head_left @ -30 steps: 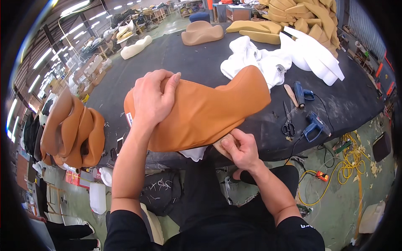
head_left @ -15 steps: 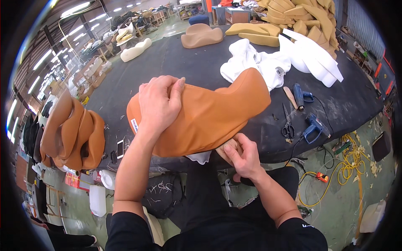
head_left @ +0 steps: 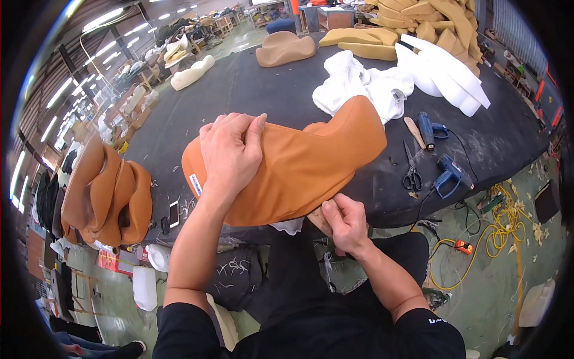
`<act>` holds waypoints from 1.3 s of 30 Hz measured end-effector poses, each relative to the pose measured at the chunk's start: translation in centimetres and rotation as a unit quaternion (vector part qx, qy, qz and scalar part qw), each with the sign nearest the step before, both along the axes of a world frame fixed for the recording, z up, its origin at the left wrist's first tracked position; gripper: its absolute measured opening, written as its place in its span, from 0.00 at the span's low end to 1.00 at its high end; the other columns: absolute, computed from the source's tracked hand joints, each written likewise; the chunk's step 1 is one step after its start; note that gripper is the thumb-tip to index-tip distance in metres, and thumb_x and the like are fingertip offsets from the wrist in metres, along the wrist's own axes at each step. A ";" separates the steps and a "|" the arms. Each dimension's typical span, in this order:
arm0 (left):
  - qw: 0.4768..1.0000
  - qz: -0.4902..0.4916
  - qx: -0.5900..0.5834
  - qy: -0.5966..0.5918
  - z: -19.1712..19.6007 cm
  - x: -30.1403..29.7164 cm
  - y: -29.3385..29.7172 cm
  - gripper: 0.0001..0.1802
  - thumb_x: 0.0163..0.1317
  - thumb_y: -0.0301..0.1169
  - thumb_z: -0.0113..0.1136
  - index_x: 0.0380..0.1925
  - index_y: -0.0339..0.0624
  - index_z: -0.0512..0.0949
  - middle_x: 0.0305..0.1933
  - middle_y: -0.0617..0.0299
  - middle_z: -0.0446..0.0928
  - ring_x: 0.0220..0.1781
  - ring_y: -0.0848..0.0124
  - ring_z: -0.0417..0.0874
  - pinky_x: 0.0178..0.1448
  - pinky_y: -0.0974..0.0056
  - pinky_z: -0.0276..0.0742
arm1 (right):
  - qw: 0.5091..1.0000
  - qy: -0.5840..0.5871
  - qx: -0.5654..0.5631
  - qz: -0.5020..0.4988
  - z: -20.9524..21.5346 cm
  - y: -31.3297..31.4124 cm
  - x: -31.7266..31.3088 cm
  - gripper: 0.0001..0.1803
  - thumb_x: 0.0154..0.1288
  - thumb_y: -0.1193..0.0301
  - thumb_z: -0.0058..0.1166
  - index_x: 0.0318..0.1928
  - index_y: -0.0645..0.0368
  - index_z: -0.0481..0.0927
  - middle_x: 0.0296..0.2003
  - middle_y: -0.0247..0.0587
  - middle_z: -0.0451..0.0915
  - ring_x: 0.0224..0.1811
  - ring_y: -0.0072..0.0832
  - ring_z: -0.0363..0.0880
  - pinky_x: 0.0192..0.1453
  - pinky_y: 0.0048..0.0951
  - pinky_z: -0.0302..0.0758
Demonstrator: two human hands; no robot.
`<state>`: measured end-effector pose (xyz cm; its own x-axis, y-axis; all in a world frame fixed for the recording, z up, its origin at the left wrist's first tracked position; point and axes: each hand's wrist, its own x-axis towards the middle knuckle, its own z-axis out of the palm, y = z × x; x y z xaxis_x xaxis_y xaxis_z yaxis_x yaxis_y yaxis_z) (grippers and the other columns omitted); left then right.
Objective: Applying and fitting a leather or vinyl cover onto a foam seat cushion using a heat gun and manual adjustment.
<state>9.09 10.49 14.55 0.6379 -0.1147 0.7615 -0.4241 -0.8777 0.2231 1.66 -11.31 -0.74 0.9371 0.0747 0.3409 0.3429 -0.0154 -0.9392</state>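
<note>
An orange cushion [head_left: 305, 167], smooth-skinned and curved, lies at the near edge of a large dark table [head_left: 245, 90], right in front of the seated person. Its right end rises into a rounded lobe; a small white label [head_left: 195, 183] sits near its left end. A bit of white fabric [head_left: 289, 227] peeks out below the lower edge.

To work this edge well, the cushion wants steady, even pressure from above, while the other hand pushes in short, gentle strokes close to the seam. The flat tan piece [head_left: 320, 222] at that edge is best held at a low angle, so that it neither scratches nor stretches the orange skin.

The left hand [head_left: 232, 149] is half closed, its palm on the cushion and its fingers bent over the far edge, clasping it; the fingertips are hidden. The right hand [head_left: 347, 221] is closed, thumb on top, pinching the tan piece against the lower edge. How far that piece reaches under the cushion cannot be seen.

Black scissors [head_left: 411, 170] and two blue heat guns [head_left: 449, 173] lie to the right.
</note>
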 end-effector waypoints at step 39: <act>0.999 0.002 -0.015 -0.047 -1.9 -1.2 -2.5 0.10 0.69 0.35 0.70 0.28 0.45 0.86 0.29 0.68 0.82 0.34 0.69 0.80 0.54 0.61 0.64 | 0.996 -0.042 0.072 -0.010 -4.5 -0.2 -1.6 0.13 0.78 0.70 0.58 0.34 0.65 0.76 0.20 0.34 0.74 0.24 0.15 0.69 0.27 0.27 0.68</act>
<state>7.94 8.01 12.60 0.5633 -0.0889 0.8214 -0.4415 -0.8727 0.2083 0.04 -11.48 -5.20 0.9058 0.0009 0.4237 0.4210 0.1101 -0.9003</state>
